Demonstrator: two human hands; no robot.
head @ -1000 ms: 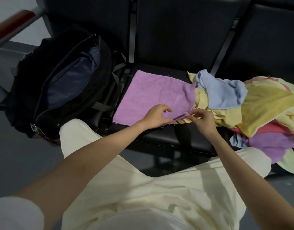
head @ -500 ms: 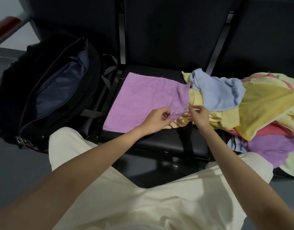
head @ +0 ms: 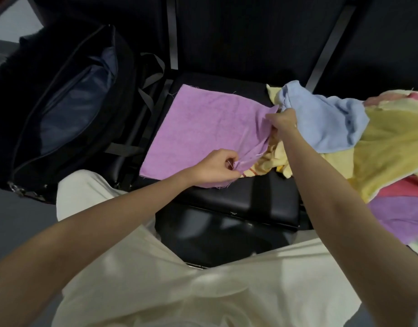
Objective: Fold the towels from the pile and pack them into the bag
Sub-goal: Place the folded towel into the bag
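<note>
On the black seat (head: 238,199) before the person, a purple towel (head: 203,128) lay spread nearly flat, its far and left edges resting on the cushion while its right edge was lifted off the surface. The left hand (head: 217,169) pinched the near right corner between thumb and curled fingers, and the right hand (head: 282,121) pinched the far right corner, so each grip was clenched on the same edge of that 1 towel. Holding both corners of 1 side looked like the start of a fold, since the raised edge could be carried leftward over the flat part in a single sweep. Just beside the right hand, and touching the lifted edge, sat the pile (head: 380,147) of unfolded towels, with a light blue towel (head: 326,123) on top of yellow, pink and purple ones, all crumpled and overlapping. Spreading the purple towel clear of that heap probably kept its outline visible and stopped other cloths from being dragged along. To the left, touching the seat's side, stood the dark bag (head: 69,102), its zip open and its navy lining showing, well placed to receive a folded towel without the person turning far. No folded towel could be seen inside it, so the packing seemed to be at an early stage.
</note>
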